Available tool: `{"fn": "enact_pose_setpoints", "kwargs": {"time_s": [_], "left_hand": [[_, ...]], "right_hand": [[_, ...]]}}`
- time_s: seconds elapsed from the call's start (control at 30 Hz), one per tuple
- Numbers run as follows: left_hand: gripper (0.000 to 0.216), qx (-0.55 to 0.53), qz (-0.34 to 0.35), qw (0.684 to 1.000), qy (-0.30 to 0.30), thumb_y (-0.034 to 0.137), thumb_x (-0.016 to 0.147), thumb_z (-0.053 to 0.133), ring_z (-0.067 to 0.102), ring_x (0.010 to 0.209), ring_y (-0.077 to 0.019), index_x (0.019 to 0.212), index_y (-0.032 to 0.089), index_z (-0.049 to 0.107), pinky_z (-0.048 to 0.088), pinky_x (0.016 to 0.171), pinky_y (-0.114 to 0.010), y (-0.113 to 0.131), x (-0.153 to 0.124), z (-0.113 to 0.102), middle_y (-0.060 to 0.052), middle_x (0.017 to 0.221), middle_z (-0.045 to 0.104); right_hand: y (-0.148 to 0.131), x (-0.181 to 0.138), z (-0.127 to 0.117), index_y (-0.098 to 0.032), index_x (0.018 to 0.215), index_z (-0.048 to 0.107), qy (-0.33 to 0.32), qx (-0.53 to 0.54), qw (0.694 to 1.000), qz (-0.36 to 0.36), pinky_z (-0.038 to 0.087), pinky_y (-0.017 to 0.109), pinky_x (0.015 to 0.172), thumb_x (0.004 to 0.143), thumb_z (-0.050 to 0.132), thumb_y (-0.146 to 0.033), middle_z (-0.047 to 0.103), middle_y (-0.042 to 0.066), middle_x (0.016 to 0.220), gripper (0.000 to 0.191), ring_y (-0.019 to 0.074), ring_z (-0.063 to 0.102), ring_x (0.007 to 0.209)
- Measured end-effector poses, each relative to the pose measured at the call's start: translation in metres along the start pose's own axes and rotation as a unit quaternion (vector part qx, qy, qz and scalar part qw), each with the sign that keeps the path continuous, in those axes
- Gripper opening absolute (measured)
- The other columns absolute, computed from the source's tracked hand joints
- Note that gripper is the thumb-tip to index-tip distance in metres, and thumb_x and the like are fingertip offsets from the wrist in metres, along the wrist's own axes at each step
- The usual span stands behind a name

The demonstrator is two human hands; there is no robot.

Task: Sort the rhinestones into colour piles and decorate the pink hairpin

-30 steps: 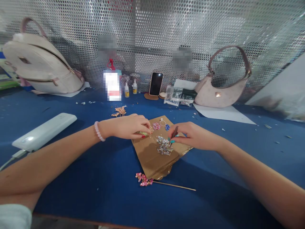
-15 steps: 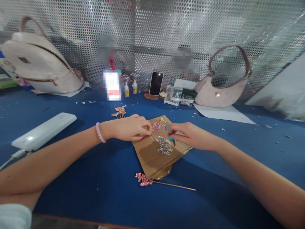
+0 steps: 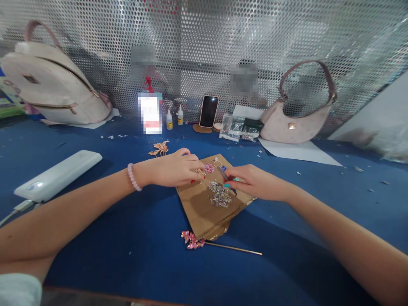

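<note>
My left hand (image 3: pixel 177 170), a pale bead bracelet on its wrist, rests over the left edge of a piece of brown cardboard (image 3: pixel 197 208). Its fingers are bent together beside some small gold pieces (image 3: pixel 200 171); what they pinch, if anything, is hidden. My right hand (image 3: pixel 251 180) is closed on grey tweezers (image 3: pixel 222 173), held slantwise above the cardboard. Silvery rhinestones (image 3: pixel 220 195) lie heaped just below the tweezers. Pink stones (image 3: pixel 209 168), a small ring (image 3: pixel 217 163) and blue stones (image 3: pixel 223 168) sit near the cardboard's far edge.
A hairpin with pink flowers (image 3: pixel 193 241) lies before the cardboard. Gold hairpins (image 3: pixel 161 148) are behind my left hand. Glue bottles (image 3: pixel 169 120), a phone (image 3: pixel 209 111) and plastic packets (image 3: pixel 232 127) line the back. A white power bank (image 3: pixel 60 175), backpack (image 3: pixel 60 85) and handbag (image 3: pixel 296 119) flank them.
My left fingers have shifted slightly over the gold pieces. The tweezers in my right hand have tilted to the left, and the blue stones show more clearly.
</note>
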State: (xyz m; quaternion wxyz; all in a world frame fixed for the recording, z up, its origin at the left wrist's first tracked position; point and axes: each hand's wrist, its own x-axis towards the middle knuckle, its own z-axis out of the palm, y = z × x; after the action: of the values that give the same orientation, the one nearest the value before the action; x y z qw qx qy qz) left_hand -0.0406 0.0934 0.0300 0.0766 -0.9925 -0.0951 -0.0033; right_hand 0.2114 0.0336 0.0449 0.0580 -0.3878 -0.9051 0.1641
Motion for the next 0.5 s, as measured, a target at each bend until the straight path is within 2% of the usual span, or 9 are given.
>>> {"fn": "enact_pose_setpoints", "kwargs": {"time_s": [0.2,0.5], "left_hand": [[0.035,-0.020,0.041,0.999,0.007,0.013,0.084,0.047,0.049,0.111,-0.0250,0.112,0.029,0.061,0.022,0.097,-0.042,0.001,-0.002,-0.005,-0.006,0.129,0.054],[0.037,0.004,-0.004,1.000,-0.001,0.013,0.087,0.048,0.046,0.114,-0.0252,0.119,0.029,0.057,0.025,0.095,-0.039,-0.007,-0.002,0.006,-0.007,0.132,0.051]], "right_hand": [[0.001,-0.001,-0.001,-0.020,0.079,0.049,-0.002,0.007,1.000,-0.002,0.033,0.025,0.059,0.093,0.037,-0.034,0.051,-0.002,0.068,0.024,0.0120,0.045,0.061],[0.004,0.000,0.002,-0.020,0.082,0.051,-0.008,-0.001,1.000,-0.004,0.031,0.025,0.057,0.093,0.037,-0.035,0.053,-0.001,0.069,0.023,0.0121,0.047,0.060]]}}
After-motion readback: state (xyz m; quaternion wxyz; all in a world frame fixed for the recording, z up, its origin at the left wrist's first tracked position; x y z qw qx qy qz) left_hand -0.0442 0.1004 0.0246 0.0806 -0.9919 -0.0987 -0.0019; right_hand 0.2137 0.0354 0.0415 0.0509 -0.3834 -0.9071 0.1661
